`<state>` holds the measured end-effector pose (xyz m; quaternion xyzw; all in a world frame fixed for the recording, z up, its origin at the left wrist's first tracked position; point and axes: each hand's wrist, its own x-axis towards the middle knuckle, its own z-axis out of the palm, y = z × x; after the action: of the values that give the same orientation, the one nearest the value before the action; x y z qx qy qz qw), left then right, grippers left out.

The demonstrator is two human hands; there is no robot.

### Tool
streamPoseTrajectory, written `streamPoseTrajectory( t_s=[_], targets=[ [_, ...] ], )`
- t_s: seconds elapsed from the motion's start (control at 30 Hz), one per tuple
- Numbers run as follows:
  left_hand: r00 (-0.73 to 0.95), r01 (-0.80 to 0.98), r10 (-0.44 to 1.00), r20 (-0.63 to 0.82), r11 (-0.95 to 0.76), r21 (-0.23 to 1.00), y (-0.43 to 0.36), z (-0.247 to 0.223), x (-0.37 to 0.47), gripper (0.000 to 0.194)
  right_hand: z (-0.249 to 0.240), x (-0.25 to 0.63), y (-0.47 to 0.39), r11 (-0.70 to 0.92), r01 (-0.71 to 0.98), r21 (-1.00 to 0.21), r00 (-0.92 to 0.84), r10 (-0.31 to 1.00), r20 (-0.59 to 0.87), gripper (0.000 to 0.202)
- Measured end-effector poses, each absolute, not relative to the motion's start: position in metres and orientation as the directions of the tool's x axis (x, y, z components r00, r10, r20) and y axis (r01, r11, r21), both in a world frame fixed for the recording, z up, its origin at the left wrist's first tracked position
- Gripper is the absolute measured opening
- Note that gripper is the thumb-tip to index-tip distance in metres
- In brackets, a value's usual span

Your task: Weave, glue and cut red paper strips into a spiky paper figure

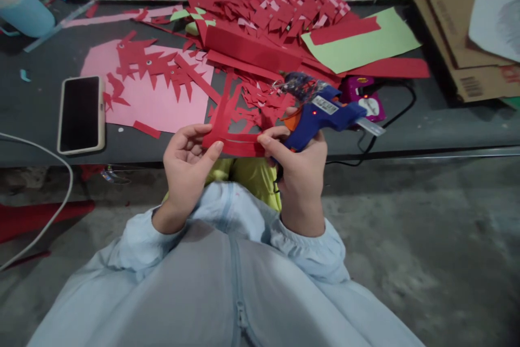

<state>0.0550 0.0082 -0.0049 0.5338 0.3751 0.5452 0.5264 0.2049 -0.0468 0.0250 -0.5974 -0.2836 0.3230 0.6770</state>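
Observation:
Between my two hands a red paper strip (239, 146) is stretched out, held just over the table's front edge. My left hand (189, 157) pinches its left end with thumb and fingers. With thumb and forefinger, my right hand (303, 165) grips the strip's right end. That same hand also has a blue hot glue gun (314, 119) in its palm, its body pointing away to the upper right and a small red light lit on it. Behind the strip, cut red paper pieces (260, 100) lie on the table, partly hidden by my hands.
Red spiky paper shapes with small eyes (148, 63) rest on a pink sheet (122, 87). A phone (81, 114) lies at left. At back are a red paper heap (260, 6) and a green sheet (365, 46). Cardboard (450, 27) and a purple device (371, 103) with a cord are at right.

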Motion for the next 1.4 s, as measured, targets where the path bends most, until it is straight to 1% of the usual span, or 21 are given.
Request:
streamPoseTrajectory(
  t_s=[0.3,0.4,0.57,0.7,0.77,0.87,0.93,1.07,1.23,1.4],
  targets=[
    [0.118,-0.163,0.978,0.171,-0.151,0.975,0.015,-0.004,0.048,0.039,0.027,0.214,-0.052,0.114,-0.088,-0.99,0.659,0.752,0.028,0.04],
    [0.097,-0.168,0.978,0.187,-0.169,0.971,0.02,-0.003,0.043,0.038,0.029,0.215,-0.053,0.082,-0.077,-0.994,0.662,0.749,0.01,0.04],
    [0.004,-0.145,0.975,0.223,-0.22,0.965,0.032,-0.002,0.033,0.041,0.033,0.217,-0.056,0.05,-0.107,-0.993,0.671,0.74,-0.035,0.033],
    [-0.049,-0.089,0.963,0.264,-0.268,0.959,0.043,-0.001,0.021,0.04,0.031,0.219,-0.059,0.014,-0.082,-0.997,0.669,0.742,-0.045,0.027],
    [-0.05,-0.066,0.958,0.284,-0.287,0.956,0.046,0.0,0.017,0.04,0.028,0.219,-0.06,-0.006,-0.041,-0.999,0.667,0.744,-0.032,0.024],
    [-0.021,-0.052,0.955,0.296,-0.297,0.953,0.044,0.003,0.014,0.039,0.024,0.214,-0.059,0.009,0.042,-0.999,0.615,0.788,0.033,0.023],
    [0.016,-0.053,0.952,0.307,-0.306,0.951,0.04,0.005,0.015,0.037,0.024,0.208,-0.057,0.042,0.082,-0.996,0.571,0.817,0.082,0.027],
    [0.091,-0.04,0.933,0.348,-0.346,0.937,0.031,0.01,0.019,0.034,0.028,0.194,-0.054,0.108,0.092,-0.99,0.539,0.831,0.141,0.036],
    [0.167,0.001,0.919,0.356,-0.362,0.932,0.021,0.015,0.023,0.029,0.035,0.188,-0.052,0.063,0.093,-0.994,0.476,0.874,0.1,0.04],
    [0.209,0.003,0.91,0.359,-0.367,0.93,0.015,0.022,0.026,0.026,0.038,0.188,-0.052,0.021,0.1,-0.995,0.428,0.902,0.062,0.04]
  ],
)
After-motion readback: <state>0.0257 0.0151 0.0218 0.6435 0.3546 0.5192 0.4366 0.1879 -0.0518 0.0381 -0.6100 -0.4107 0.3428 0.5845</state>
